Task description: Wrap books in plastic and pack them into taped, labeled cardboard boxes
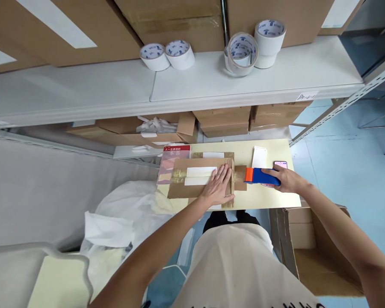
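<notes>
A cardboard box (178, 188) with a white label (197, 176) and clear tape across its ends lies on the small cream table (276, 201). My left hand (218, 185) rests flat on the right part of its top, fingers stretched out. To the right, my right hand (287, 177) is wrapped round a blue tape dispenser (263, 175) with an orange front end. That front end is close to a cardboard flap (241, 179) sticking out at the box's right. Another taped cardboard piece (213, 155) shows partly from beneath the box.
A red and pink book (165, 164), a white paper slip (259, 156) and a phone (280, 164) lie on the table. Above is a shelf (192, 95) with tape rolls (180, 54). An open carton (327, 269) stands at right, white plastic sheeting (122, 214) at left.
</notes>
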`<state>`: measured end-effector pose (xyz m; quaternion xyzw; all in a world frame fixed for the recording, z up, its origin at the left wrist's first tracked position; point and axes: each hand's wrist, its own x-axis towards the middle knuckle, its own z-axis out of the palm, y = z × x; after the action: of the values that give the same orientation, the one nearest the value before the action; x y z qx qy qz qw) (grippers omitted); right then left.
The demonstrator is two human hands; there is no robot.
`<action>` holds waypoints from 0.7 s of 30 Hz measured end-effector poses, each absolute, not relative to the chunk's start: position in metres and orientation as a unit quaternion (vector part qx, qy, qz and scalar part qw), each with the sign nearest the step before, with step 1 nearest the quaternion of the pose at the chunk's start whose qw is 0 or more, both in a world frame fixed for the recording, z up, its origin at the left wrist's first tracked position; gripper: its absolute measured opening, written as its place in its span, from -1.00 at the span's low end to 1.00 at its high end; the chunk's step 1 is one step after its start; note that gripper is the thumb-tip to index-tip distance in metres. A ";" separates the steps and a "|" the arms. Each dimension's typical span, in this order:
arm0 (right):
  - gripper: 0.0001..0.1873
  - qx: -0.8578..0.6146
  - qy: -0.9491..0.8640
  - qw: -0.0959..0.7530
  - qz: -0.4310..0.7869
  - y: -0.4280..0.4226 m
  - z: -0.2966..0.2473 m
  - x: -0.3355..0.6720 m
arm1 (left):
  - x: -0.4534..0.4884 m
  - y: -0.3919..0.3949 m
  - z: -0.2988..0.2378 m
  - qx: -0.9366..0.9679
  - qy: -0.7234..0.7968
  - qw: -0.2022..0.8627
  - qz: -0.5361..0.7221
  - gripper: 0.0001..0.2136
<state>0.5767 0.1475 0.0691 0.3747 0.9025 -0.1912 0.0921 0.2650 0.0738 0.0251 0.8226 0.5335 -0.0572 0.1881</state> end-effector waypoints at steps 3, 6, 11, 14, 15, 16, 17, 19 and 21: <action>-0.27 0.379 0.900 0.138 -0.163 0.146 0.084 0.548 | 0.272 0.074 0.031 0.824 0.533 0.181 -0.068 -0.14; -0.42 0.371 0.909 0.143 -0.124 0.148 0.089 0.495 | 0.280 0.076 0.036 0.817 0.544 0.172 -0.087 -0.24; -0.66 0.361 0.910 0.179 -0.098 0.151 0.074 0.450 | 0.289 0.078 0.036 0.801 0.568 0.175 -0.078 -0.35; -0.46 0.373 0.906 0.161 -0.116 0.141 0.061 0.477 | 0.290 0.077 0.031 0.792 0.577 0.194 -0.045 -0.30; -0.37 0.398 0.901 0.129 -0.119 0.135 0.056 0.490 | 0.289 0.076 0.030 0.790 0.577 0.206 -0.028 -0.21; -0.31 0.431 0.889 0.091 -0.121 0.127 0.050 0.504 | 0.288 0.074 0.029 0.788 0.575 0.220 -0.007 -0.10; -0.29 0.465 0.875 0.049 -0.124 0.118 0.042 0.515 | 0.286 0.072 0.027 0.786 0.572 0.233 0.017 0.00; -0.25 0.510 0.848 -0.032 -0.141 0.097 0.020 0.531 | 0.279 0.067 0.026 0.779 0.571 0.249 0.074 0.07; -0.27 0.544 0.822 -0.085 -0.148 0.076 -0.009 0.534 | 0.267 0.061 0.028 0.757 0.598 0.229 0.126 -0.07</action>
<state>0.5344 0.0760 -0.0092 0.5442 0.8215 -0.1476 -0.0846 0.2666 0.0607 0.0277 0.7572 0.5984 0.1258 0.2295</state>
